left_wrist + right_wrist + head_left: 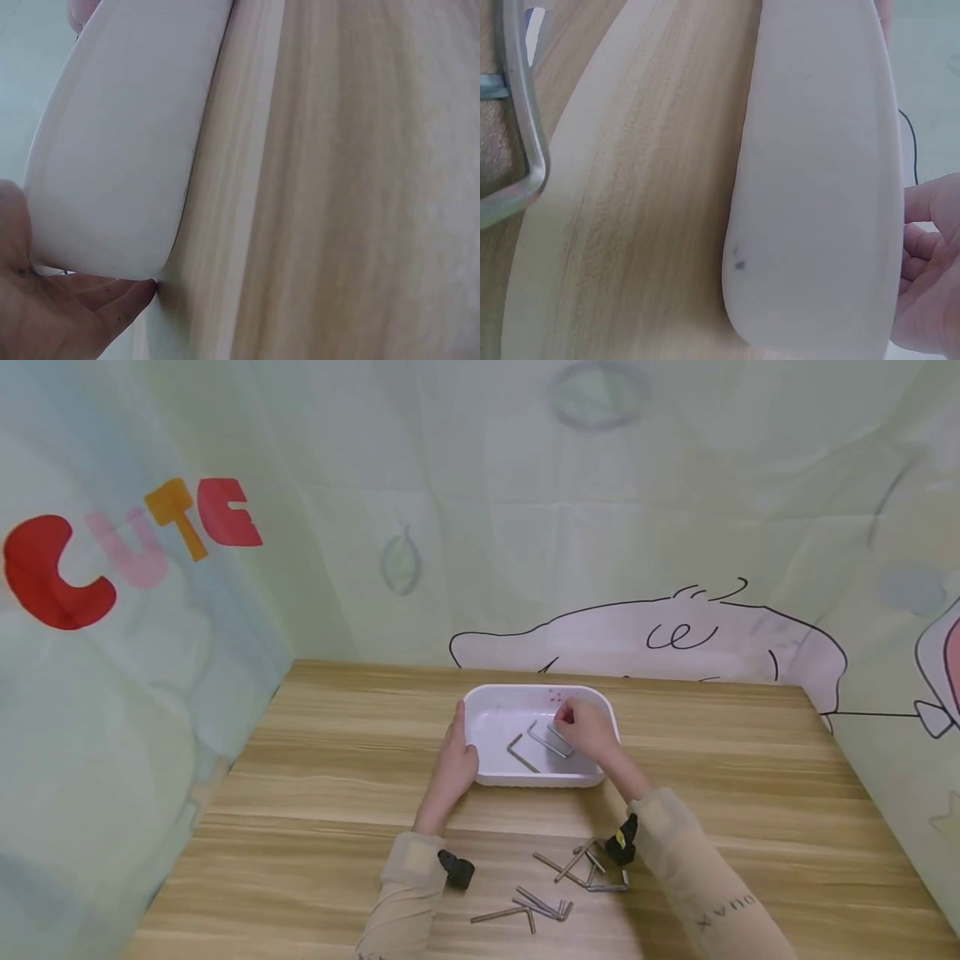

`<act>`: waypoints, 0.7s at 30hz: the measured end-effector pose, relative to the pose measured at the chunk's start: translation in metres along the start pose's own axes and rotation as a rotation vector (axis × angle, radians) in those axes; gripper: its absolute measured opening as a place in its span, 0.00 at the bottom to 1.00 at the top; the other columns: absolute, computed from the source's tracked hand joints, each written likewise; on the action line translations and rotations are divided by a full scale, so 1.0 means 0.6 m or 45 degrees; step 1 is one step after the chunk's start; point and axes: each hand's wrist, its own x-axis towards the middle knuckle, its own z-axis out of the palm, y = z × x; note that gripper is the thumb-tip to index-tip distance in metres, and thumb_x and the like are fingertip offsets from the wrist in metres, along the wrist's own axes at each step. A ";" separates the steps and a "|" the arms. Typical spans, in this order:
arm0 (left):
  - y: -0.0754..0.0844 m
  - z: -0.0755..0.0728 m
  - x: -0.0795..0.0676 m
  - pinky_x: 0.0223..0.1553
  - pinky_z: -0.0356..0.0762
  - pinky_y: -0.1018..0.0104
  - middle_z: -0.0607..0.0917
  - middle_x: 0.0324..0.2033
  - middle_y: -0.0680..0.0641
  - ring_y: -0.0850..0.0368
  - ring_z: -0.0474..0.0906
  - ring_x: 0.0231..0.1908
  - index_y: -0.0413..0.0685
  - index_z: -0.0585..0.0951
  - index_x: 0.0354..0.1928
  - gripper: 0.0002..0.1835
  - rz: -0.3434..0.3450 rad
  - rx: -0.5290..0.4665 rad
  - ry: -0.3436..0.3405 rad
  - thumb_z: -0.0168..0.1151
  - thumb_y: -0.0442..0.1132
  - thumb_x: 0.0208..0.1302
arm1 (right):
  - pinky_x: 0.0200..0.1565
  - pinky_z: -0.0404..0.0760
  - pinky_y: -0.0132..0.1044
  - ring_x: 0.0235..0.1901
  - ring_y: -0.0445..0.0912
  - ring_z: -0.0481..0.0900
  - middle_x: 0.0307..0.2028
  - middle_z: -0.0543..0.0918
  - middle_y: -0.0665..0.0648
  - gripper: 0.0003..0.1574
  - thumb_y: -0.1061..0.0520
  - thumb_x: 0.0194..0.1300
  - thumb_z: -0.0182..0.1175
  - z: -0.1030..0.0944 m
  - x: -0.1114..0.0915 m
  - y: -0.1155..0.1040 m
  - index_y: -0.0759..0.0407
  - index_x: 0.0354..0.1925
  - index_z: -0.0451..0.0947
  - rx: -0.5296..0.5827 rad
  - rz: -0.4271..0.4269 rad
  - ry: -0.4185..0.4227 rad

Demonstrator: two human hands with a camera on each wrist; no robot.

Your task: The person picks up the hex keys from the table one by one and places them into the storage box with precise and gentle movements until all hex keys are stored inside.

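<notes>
A white plastic tray [540, 781] stands on the wooden table with several L-shaped hex keys inside: an olive-brown one [522, 756] and silver ones [547, 743]. My left hand [456, 758] grips the tray's left side, thumb near the front corner and fingers along the outer wall; the left wrist view shows this hand [67, 315] against the tray's end. Over the tray's right half, my right hand [588, 728] has curled fingers, with the tips at a silver hex key [560, 737] that they seem to pinch. In the right wrist view, the tray wall [817, 187] hides those fingertips.
More hex keys lie loose on the table before the tray: one group [585, 868] by the right forearm, another [532, 908] nearer the front edge. Printed cloth [360, 527] hangs behind and beside the table [322, 760]. Each wrist wears a small black device.
</notes>
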 end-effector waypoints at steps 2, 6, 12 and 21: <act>0.000 -0.001 0.000 0.74 0.51 0.48 0.53 0.74 0.36 0.41 0.51 0.73 0.46 0.43 0.76 0.39 -0.007 0.005 -0.003 0.40 0.27 0.63 | 0.33 0.72 0.31 0.32 0.47 0.73 0.30 0.78 0.59 0.04 0.64 0.62 0.57 -0.002 -0.001 0.001 0.66 0.34 0.76 0.014 -0.010 -0.005; 0.000 -0.002 -0.002 0.74 0.50 0.48 0.52 0.74 0.37 0.41 0.51 0.74 0.47 0.42 0.77 0.40 -0.023 0.006 -0.008 0.40 0.27 0.63 | 0.32 0.72 0.30 0.31 0.47 0.73 0.29 0.78 0.59 0.04 0.63 0.62 0.58 -0.003 -0.003 0.006 0.65 0.34 0.76 0.035 -0.026 -0.019; 0.003 0.000 -0.001 0.74 0.49 0.47 0.51 0.75 0.38 0.41 0.49 0.74 0.47 0.42 0.76 0.39 -0.028 -0.015 -0.006 0.39 0.27 0.64 | 0.33 0.72 0.32 0.32 0.47 0.73 0.29 0.78 0.58 0.04 0.63 0.62 0.59 -0.010 -0.018 0.011 0.65 0.34 0.77 0.081 -0.070 -0.011; -0.001 0.001 -0.001 0.74 0.50 0.46 0.52 0.74 0.36 0.40 0.50 0.74 0.46 0.42 0.76 0.39 -0.023 -0.027 -0.003 0.39 0.26 0.64 | 0.35 0.74 0.32 0.32 0.46 0.74 0.30 0.80 0.58 0.04 0.62 0.62 0.60 -0.018 -0.045 -0.003 0.64 0.34 0.77 0.138 -0.093 -0.018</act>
